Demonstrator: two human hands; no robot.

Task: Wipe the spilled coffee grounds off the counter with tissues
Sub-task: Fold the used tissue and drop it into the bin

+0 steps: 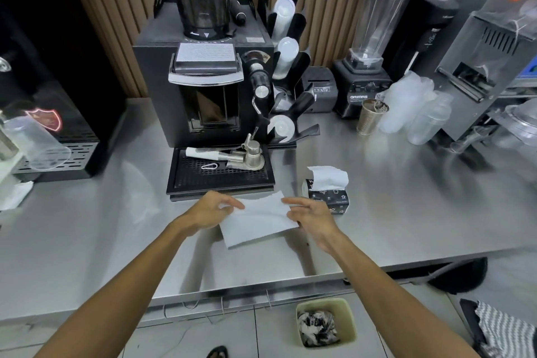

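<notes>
Head view: left hand and right hand each pinch an opposite edge of one tissue, spread flat above the counter; tissue pack just beside the right hand.

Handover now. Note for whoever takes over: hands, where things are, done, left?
Left hand pinches the left edge of the tissue; right hand pinches the right edge.
Tissue is held spread over the counter, in front of the drip tray; tissue box sits right of it, next sheet sticking up.
Done: one tissue in hand. Crumpled tissues lie in the floor bin.
Left: the wiping; I cannot make out grounds on the counter here.
</notes>
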